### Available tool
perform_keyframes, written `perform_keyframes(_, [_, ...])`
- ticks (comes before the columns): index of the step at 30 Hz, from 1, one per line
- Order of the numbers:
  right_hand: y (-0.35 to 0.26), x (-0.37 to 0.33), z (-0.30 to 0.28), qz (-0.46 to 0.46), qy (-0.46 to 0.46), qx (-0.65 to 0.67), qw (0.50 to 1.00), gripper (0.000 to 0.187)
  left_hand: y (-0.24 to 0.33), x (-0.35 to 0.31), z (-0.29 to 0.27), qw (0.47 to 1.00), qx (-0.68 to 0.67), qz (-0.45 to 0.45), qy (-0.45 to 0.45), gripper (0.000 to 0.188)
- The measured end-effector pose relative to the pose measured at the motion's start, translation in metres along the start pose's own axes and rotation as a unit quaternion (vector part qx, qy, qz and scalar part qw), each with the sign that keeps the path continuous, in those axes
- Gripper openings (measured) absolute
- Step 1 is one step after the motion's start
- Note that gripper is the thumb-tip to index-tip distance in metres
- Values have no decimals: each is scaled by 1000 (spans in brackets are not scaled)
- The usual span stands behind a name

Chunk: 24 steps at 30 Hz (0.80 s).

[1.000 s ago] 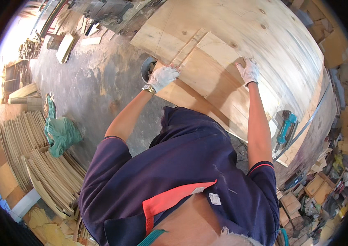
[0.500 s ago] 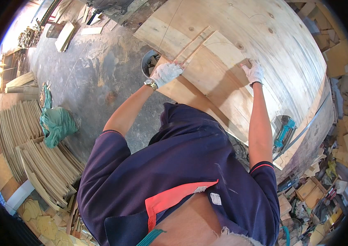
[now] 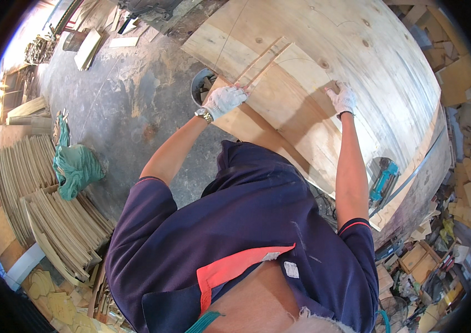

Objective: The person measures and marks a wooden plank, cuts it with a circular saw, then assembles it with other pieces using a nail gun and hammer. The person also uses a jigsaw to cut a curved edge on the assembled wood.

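Gloved hands (image 3: 225, 100) on plywood (image 3: 285, 94), grip unclear

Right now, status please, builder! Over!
Left grip at near end of thin wood strip. Right grip open, by wood sheet. Teal power tool close beside right forearm.

Left-side glare, shadowed plywood (image 3: 301, 105), curved edges

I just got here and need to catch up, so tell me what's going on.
A person in white gloves is working with wooden boards. The left hand is at the left edge of a smaller panel, by the end of a narrow strip; its grip is unclear. The right hand is at the panel's right side, thumb apart. A teal power tool lies beside the right forearm.
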State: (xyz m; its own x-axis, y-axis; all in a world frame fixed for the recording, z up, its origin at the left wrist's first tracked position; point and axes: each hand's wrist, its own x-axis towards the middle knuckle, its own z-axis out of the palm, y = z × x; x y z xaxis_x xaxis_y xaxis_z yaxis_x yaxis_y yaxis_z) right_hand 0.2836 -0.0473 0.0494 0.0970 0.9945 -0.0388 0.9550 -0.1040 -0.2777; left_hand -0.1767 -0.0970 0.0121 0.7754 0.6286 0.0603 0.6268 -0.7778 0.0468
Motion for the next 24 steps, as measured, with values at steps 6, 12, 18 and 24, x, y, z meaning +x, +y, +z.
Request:
perform_keyframes(6, [2,1,3,6,0,7,1000,62,0,1,2,999,-11,6,33,34])
perform_keyframes(12, [-4,-9,-3,-6,75,-14,997,65,2,9,-33,993,-32,-39,110,31])
perform_keyframes(18, [5,-107,-10,112,244,53,962,61,12,14,-50,819,-337,-451,114,37])
perform_keyframes(24, [51,-218,-16,285,268,-20,920,51,12,19,-40,769,-402,-493,61,46])
